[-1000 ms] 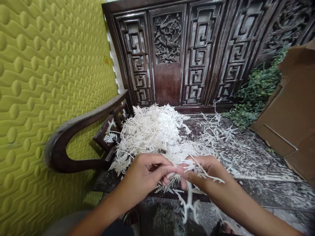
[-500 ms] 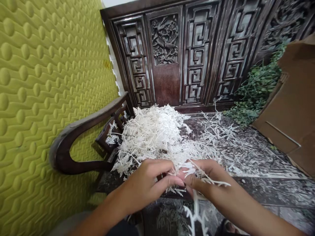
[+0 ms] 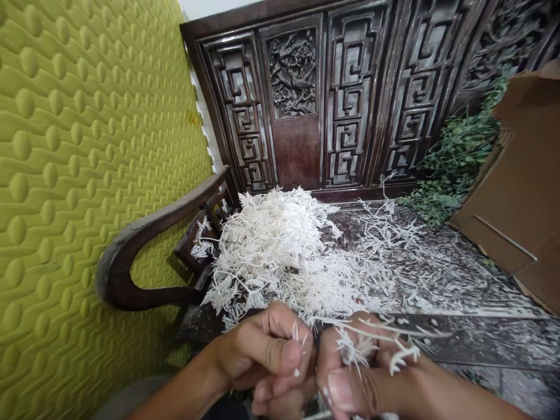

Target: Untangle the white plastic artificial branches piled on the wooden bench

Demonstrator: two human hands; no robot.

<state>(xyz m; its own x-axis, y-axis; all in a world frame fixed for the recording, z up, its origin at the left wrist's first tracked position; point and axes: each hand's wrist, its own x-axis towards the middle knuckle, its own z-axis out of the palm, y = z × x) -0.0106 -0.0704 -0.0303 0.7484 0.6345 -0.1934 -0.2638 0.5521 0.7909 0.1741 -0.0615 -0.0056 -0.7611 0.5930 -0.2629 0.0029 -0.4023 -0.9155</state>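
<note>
Close together in front of the bench edge, both my hands are closed around white plastic foliage. My left hand (image 3: 273, 350) pinches a small white sprig (image 3: 296, 335) between thumb and curled fingers. In my right hand (image 3: 359, 373) is a white artificial branch (image 3: 405, 331); its thin stems stick out over the knuckles, and a feathery tuft shows by the thumb. The lower part of that branch is mostly hidden below the hand. Just beyond lies a heaped pile of white artificial foliage (image 3: 271, 239) on the dark wooden bench (image 3: 441, 318).
Loose white scraps (image 3: 420, 274) litter the seat to the right. Green artificial vines (image 3: 459, 151) and a cardboard box (image 3: 520, 181) stand at the right. A curved armrest (image 3: 114, 274) is on the left, before a yellow padded wall (image 3: 87, 157); a carved backrest (image 3: 297, 146) rises behind.
Both hands have come lower and nearer to me. My left fingers have curled into a tighter pinch, and the forked branch end below my right hand has mostly left view.
</note>
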